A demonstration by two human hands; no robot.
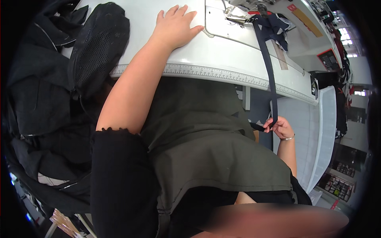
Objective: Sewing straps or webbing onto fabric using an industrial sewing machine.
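Observation:
My left hand (175, 29) rests palm down on the white sewing table (184, 55), fingers spread, holding nothing. Its thumb reaches the edge of the metal sewing machine plate (223, 22). Below the table's front edge, at the right, my right hand (281, 128) pinches a long dark navy fabric strip (269, 70) between thumb and fingers. From there the strip runs up over the table to the machine's needle area, beside bunched navy fabric pieces (269, 28). Its short free end hangs left of my fingers. The exact stitching point is too small to make out.
A measuring tape (214, 73) runs along the table's front edge. Dark garments (44, 98) and a black mesh piece (98, 47) are heaped at the left. A clear ruler (279, 56) lies right of the strip. A white bin (323, 128) stands beyond my right hand.

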